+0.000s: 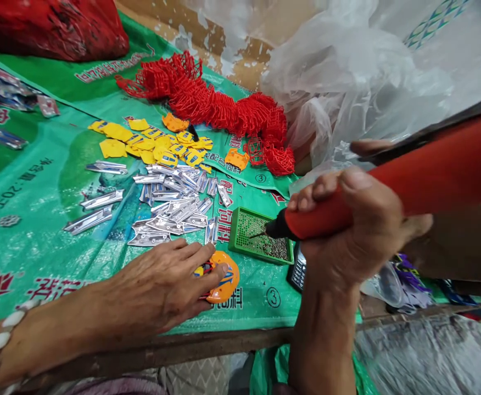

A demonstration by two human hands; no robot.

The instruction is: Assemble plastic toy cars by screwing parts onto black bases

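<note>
My right hand (358, 219) is wrapped round a red electric screwdriver (409, 181), whose dark tip touches the small green tray of screws (237, 235). My left hand (162, 285) lies palm down with its fingers pressing an orange plastic toy piece (228, 282) on the green sheet (38, 219). A white bead bracelet sits on my left wrist.
A pile of shiny silver parts (170, 206) lies just beyond my left hand. Yellow parts (154, 145) and a heap of red plastic frames (219, 107) lie farther back. A clear plastic bag (347, 71) fills the right. A red bag (55, 27) sits far left.
</note>
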